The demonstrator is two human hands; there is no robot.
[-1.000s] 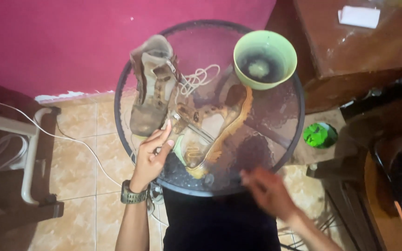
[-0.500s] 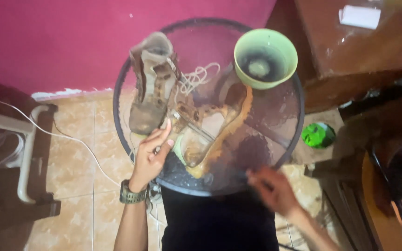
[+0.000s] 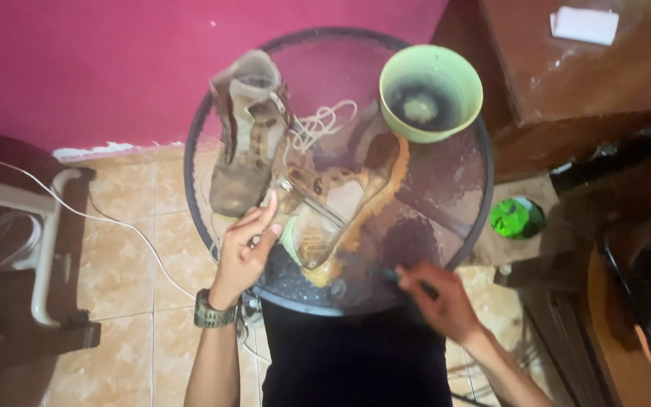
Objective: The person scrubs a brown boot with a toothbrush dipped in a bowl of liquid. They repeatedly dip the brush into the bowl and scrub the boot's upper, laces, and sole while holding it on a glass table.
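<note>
Left hand is pinching the tipped boot in a closed grip; right hand is gripping a dark brush. Two boots are lying on the counter, the other boot among them.

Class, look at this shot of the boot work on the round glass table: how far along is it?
Looks done: the loose laces lie off the boots. In hand: the left hand steadies the boot lying on its side, while the right hand grips a dark tool, too blurred to name. Left: the upright boot looks dusty and untouched, and the green bowl stands apart by the far rim.
</note>
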